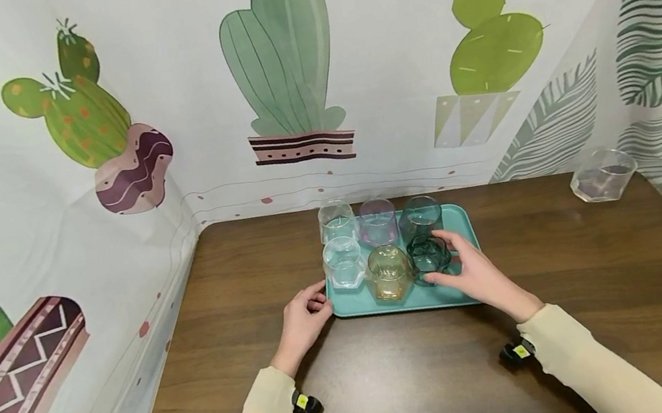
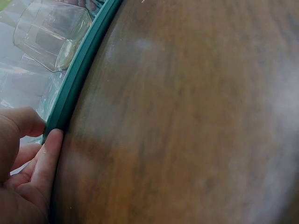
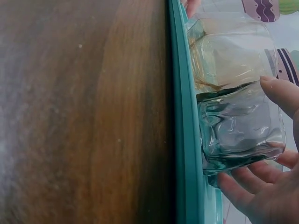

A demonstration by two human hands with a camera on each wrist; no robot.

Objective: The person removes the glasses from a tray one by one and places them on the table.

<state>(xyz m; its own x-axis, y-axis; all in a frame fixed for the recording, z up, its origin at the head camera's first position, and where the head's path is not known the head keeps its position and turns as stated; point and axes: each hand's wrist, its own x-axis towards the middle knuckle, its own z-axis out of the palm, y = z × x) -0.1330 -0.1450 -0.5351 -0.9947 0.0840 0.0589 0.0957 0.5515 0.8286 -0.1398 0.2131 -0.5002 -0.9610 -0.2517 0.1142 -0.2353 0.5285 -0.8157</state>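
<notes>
The right hand point(image 1: 480, 273) grips the green glass point(image 1: 426, 258) at the tray's front right, thumb on 1 side and fingers on the other, clamped on its wall. The glass is upright; whether its base touches the tray point(image 1: 458, 218), I cannot tell. The left hand point(image 1: 302, 319) pinches the tray's rim near the front left corner, thumb and fingers closed on the edge.

Just left of the green glass is the amber glass point(image 1: 390, 275), then the front clear glass point(image 1: 344, 264). Behind these 3, from left to right, are the rear clear glass point(image 1: 335, 219), the purple glass point(image 1: 378, 224) and the dark glass point(image 1: 420, 213). The tray lies on the table point(image 1: 413, 383). 1 lone glass point(image 1: 605, 179) stands at the table's far right, well apart from the tray.
</notes>
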